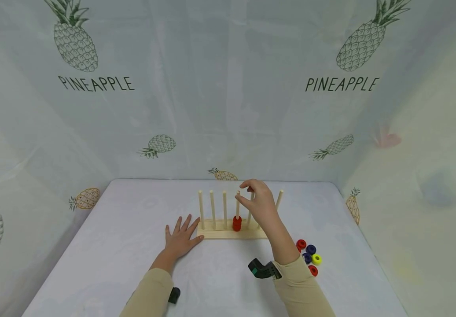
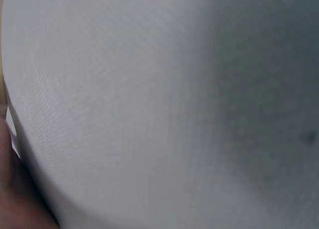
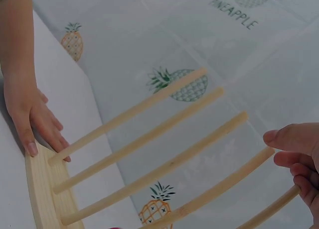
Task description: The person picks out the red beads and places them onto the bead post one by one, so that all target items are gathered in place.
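Note:
A wooden peg rack stands on the white table, with a row of upright pegs. Red beads are stacked low on its fourth peg from the left. My right hand is at the top of that peg, thumb and fingertips parted around its tip, no bead between them. In the right wrist view, the thumb is right beside the peg end. My left hand lies with fingers spread on the table, its thumb and fingertips at the rack's left end.
Several loose beads lie right of the rack by my right forearm, among them a red bead, a blue bead and a yellow bead. A pineapple-print sheet hangs behind the table. The left wrist view shows mostly blurred white cloth.

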Demonstrator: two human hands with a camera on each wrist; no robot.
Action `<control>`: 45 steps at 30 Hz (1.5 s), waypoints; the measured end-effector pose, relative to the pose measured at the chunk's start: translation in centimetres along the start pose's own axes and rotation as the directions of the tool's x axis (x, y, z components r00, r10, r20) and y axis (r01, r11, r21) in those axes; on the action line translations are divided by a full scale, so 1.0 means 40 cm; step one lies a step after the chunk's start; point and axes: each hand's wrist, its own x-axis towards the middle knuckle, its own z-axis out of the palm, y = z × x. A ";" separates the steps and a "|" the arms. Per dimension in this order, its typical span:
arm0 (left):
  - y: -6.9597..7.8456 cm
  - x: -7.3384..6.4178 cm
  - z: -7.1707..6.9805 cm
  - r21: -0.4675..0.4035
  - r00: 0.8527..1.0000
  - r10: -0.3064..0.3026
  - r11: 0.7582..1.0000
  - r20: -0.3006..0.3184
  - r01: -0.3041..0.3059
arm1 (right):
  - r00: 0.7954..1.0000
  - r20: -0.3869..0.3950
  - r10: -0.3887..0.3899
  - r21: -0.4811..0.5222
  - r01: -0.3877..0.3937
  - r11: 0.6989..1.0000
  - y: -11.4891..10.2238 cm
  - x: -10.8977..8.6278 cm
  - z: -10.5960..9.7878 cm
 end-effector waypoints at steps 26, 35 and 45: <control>-0.006 0.007 0.009 0.015 1.000 0.007 1.000 0.001 -0.007 | 0.995 -0.058 -0.087 0.076 0.092 0.993 0.005 -0.064 -0.047; 0.010 0.006 -0.006 0.037 0.998 -0.034 0.999 0.049 0.032 | 1.000 -0.017 -0.009 0.036 0.010 0.999 0.036 -0.117 -0.088; 0.022 -0.002 -0.021 0.028 0.998 -0.031 0.999 0.050 0.030 | 0.999 0.032 0.030 -0.070 -0.028 0.997 0.084 -0.180 -0.123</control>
